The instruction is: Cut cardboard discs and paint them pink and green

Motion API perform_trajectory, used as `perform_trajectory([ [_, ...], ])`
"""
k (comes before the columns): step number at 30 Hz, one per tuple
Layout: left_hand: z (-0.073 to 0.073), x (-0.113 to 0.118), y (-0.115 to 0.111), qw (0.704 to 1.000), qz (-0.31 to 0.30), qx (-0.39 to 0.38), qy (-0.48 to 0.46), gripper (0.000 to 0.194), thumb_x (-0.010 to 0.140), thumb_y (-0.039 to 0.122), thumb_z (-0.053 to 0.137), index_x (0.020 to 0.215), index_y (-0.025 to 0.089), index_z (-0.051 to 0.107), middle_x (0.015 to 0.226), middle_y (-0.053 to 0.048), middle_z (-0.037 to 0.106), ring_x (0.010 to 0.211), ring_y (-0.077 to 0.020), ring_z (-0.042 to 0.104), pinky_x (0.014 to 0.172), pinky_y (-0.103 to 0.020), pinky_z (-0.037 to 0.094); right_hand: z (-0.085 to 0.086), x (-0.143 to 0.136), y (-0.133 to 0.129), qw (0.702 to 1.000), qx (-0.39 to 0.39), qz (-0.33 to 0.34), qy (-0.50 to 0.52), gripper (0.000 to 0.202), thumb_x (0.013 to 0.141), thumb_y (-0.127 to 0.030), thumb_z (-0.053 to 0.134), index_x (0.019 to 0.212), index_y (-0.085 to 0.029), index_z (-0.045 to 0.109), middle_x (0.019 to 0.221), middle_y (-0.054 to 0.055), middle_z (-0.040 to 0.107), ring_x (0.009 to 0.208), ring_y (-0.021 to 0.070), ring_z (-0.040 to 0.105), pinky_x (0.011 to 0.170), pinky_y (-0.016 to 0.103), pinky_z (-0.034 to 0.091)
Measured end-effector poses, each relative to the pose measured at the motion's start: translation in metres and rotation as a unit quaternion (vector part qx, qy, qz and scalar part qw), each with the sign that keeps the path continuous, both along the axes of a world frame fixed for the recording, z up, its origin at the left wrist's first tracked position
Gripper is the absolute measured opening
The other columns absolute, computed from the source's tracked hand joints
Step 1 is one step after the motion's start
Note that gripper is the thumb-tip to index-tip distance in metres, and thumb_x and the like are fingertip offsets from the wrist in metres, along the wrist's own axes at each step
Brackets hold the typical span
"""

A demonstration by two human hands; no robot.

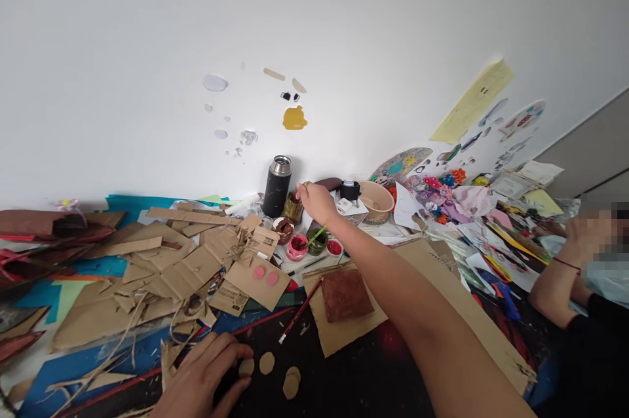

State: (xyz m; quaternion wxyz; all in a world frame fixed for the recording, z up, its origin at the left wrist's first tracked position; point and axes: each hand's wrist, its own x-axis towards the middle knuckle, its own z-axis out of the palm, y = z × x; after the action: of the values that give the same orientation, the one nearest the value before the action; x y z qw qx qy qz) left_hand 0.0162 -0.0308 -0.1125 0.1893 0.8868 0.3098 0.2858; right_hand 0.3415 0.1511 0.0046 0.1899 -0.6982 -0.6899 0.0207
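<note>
My right hand [315, 201] reaches far across the table to a small jar [293, 208] beside a black and steel flask [276, 186], its fingers closed at the jar's top. Close below it stand open paint pots: a brown one [284, 228], a pink one [297, 247], a green one [318, 241] with a green stick in it, and a red one [335, 247]. My left hand [202, 379] lies flat on the dark table near me, fingertips touching a small cardboard disc [246, 367]; more discs [291, 382] lie beside it.
A heap of cut cardboard pieces [167, 267] fills the left side. A brown-painted square [345, 294] on cardboard and a red-handled brush [300, 310] lie in the middle. A tan bowl [375, 200] and colourful paper scraps sit at the right. Another person's arm [555, 287] rests at the right edge.
</note>
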Motion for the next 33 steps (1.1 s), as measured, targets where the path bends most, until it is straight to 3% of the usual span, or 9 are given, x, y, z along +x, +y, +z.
perform_trajectory([
  [7,0.0007,0.0006,0.0005,1.000,-0.003,-0.011,0.000,0.014,0.091,0.033,0.073,0.104,0.031,0.070,0.097,0.002,0.076,0.086,-0.0195,0.075,0.080,-0.025,0.060,-0.0025,-0.0011,-0.0015,1.000,-0.012,0.005,-0.003,0.048,0.113,-0.032,0.045,0.082,-0.018,0.078,0.084,0.009,0.080,0.082,0.0226,0.074,0.080,0.028,0.044],
  [13,0.0020,0.0003,0.0004,1.000,-0.007,0.003,-0.013,0.015,0.091,0.033,0.073,0.106,0.032,0.069,0.097,0.003,0.076,0.086,-0.0192,0.075,0.082,-0.025,0.061,0.0012,-0.0028,0.0002,1.000,0.007,0.001,-0.003,0.048,0.116,-0.028,0.036,0.093,-0.018,0.077,0.096,0.010,0.082,0.092,0.0222,0.074,0.084,0.028,0.043],
  [19,0.0013,0.0002,0.0009,1.000,-0.003,0.004,-0.012,0.015,0.091,0.033,0.074,0.106,0.032,0.070,0.096,0.002,0.075,0.085,-0.0190,0.075,0.077,-0.024,0.060,0.0009,-0.0040,0.0017,1.000,-0.007,0.011,-0.011,0.046,0.113,-0.033,0.045,0.084,-0.019,0.077,0.084,0.009,0.080,0.083,0.0228,0.073,0.079,0.028,0.043],
  [24,0.0023,0.0002,0.0004,1.000,-0.007,-0.008,-0.010,0.013,0.092,0.033,0.072,0.105,0.031,0.070,0.096,0.001,0.076,0.085,-0.0190,0.074,0.076,-0.023,0.060,-0.0004,-0.0025,0.0018,1.000,0.005,0.003,-0.011,0.050,0.116,-0.031,0.036,0.091,-0.018,0.077,0.094,0.010,0.081,0.089,0.0225,0.074,0.082,0.028,0.043],
  [29,0.0023,-0.0007,0.0001,1.000,-0.004,-0.001,-0.008,0.014,0.093,0.035,0.071,0.106,0.032,0.070,0.098,0.002,0.076,0.087,-0.0198,0.075,0.080,-0.025,0.061,-0.0050,0.0000,0.0009,1.000,-0.004,0.001,-0.015,0.046,0.113,-0.035,0.045,0.084,-0.018,0.076,0.084,0.010,0.080,0.084,0.0236,0.073,0.081,0.029,0.044],
  [33,0.0003,-0.0005,0.0004,1.000,-0.005,0.002,-0.003,0.015,0.092,0.036,0.073,0.107,0.032,0.070,0.099,0.003,0.076,0.088,-0.0198,0.076,0.084,-0.026,0.061,-0.0013,0.0020,0.0020,1.000,0.012,-0.010,-0.008,0.049,0.116,-0.031,0.036,0.092,-0.018,0.076,0.096,0.011,0.081,0.092,0.0236,0.074,0.085,0.029,0.043],
])
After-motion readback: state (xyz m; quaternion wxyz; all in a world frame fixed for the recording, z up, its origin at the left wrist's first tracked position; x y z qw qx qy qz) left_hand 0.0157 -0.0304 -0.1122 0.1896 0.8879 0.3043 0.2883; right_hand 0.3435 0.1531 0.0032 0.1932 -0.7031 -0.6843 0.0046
